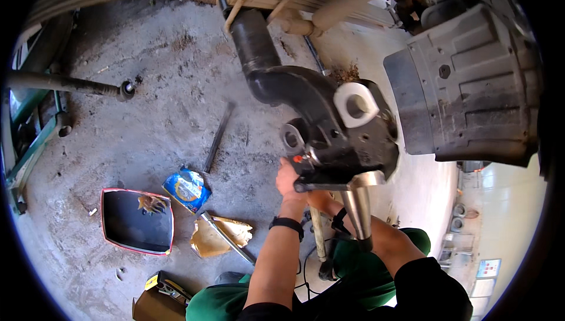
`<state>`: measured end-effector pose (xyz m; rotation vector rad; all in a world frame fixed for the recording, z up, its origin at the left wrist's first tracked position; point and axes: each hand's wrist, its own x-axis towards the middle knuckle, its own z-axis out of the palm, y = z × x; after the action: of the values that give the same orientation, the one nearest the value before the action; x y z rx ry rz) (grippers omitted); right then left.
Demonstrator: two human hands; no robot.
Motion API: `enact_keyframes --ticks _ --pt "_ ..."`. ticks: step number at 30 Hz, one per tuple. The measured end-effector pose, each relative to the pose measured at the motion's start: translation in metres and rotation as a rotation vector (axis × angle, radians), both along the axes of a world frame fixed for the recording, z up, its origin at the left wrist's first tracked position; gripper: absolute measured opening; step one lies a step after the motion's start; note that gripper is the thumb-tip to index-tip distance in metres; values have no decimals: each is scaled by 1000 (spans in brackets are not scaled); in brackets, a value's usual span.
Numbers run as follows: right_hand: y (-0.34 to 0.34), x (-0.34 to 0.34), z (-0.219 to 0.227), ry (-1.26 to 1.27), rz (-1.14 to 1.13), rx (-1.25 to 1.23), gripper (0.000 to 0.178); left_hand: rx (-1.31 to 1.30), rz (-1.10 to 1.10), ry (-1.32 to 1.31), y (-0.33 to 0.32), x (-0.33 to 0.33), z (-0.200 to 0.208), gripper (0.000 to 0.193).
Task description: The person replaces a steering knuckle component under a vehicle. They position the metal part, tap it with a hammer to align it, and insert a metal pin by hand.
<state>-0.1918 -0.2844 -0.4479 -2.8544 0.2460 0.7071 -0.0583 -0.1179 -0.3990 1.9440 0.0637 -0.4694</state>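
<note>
A heavy black steering knuckle [366, 144] sits at the end of a curved axle beam [294, 85]. It has a pale lug with a hole and a bare steel spindle [360, 206] pointing down toward me. My left hand [287, 181] is closed around the knuckle's near left edge, beside a small red spot [298, 159]; some of its fingers are hidden behind the metal. Below the knuckle, my right hand [319, 198] is partly covered by it. A hammer [318, 232] hangs head down from that hand, its wooden handle meeting the closed fingers.
Left on the concrete floor are a dark tray [138, 227] with a soiled glove, a blue packet [186, 189], torn cardboard [226, 235], a metal bar [219, 138] and an open box [159, 303]. A large ribbed panel [471, 85] hangs at the right. A shaft [70, 83] juts in from the left.
</note>
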Motion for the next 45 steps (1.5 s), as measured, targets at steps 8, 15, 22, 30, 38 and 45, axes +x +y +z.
enact_keyframes --ticks 8,15,22,30,38,45 --pt "71 54 46 -192 -468 359 42 316 -106 10 59 -5 4 27" --pt "99 70 99 -123 -940 711 31 -44 184 68 71 -35 -45 19" --pt "89 90 141 -267 -1057 1065 23 660 -121 -141 73 -39 8 24" --pt "101 102 166 -156 -1167 1559 20 239 162 298 104 -50 37 31" --pt "111 115 171 -67 -1112 1720 18 -368 396 673 65 -88 138 40" --pt "105 117 147 7 -1146 1696 18 -361 248 665 46 -97 133 33"
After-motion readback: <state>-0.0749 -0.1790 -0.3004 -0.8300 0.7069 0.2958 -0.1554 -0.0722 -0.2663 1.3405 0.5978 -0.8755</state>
